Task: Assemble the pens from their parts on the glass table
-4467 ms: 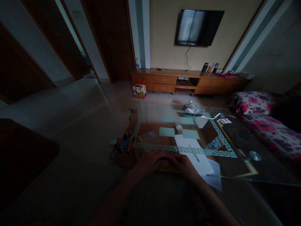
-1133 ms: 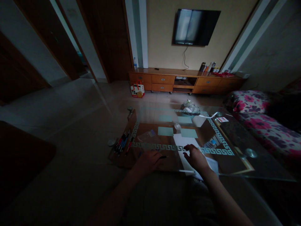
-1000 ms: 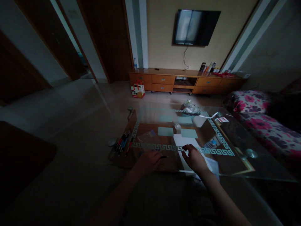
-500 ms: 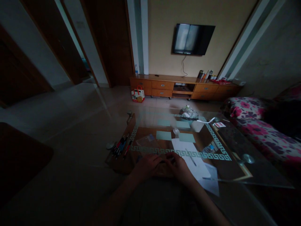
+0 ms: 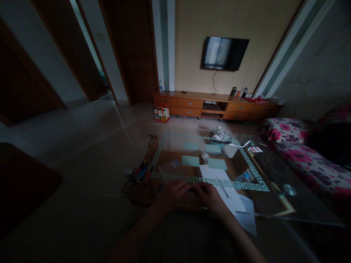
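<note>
My left hand (image 5: 172, 194) and my right hand (image 5: 210, 196) are close together over the near edge of the glass table (image 5: 304, 208). Their curled fingers almost meet around something small and dark, too dim to identify. Left of them, several pens (image 5: 140, 174) lie in a loose bunch. Just beyond my left hand is a clear plastic sleeve (image 5: 168, 167) with a bluish label. White paper (image 5: 233, 201) spreads beside my right hand, with a single pen (image 5: 225, 192) on it.
A basket of crumpled plastic (image 5: 221, 136) stands toward the table's far side. A blue-capped bottle (image 5: 245, 176) shows at the right. Beyond are a floral sofa (image 5: 298, 149), a wooden TV cabinet (image 5: 189, 103) and a red-and-white bag (image 5: 161, 114) on the floor.
The fingers of my right hand have lowered and drawn in closer toward my left fingers. The whole scene sits slightly lower as the head view has tilted up.
</note>
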Tool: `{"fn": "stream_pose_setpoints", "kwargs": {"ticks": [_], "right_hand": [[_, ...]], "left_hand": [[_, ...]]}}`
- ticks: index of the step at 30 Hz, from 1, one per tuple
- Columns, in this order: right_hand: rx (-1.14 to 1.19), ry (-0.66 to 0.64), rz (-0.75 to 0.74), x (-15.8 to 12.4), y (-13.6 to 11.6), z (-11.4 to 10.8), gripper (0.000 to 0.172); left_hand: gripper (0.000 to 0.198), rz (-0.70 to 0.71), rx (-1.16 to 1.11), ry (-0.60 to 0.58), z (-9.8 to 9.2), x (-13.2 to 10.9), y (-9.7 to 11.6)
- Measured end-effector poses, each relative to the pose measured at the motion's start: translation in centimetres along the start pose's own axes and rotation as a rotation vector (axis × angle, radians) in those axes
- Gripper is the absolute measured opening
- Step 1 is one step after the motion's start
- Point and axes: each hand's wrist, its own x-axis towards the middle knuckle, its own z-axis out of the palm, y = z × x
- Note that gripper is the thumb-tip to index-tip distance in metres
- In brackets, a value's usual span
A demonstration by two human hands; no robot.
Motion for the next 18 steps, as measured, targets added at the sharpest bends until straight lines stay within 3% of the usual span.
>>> {"fn": "stream_pose_setpoints", "kwargs": {"ticks": [10,18], "right_hand": [[0.159,-0.121,0.167,0.2,1.5,1.0,0.065],[0.350,-0.258,0.324,0.4,2.1,2.3,0.064]], "left_hand": [[0.020,0.070,0.054,0.016,-0.2,-0.3,-0.3],[0.016,0.057,0.081,-0.032,-0.2,-0.6,-0.7]]}}
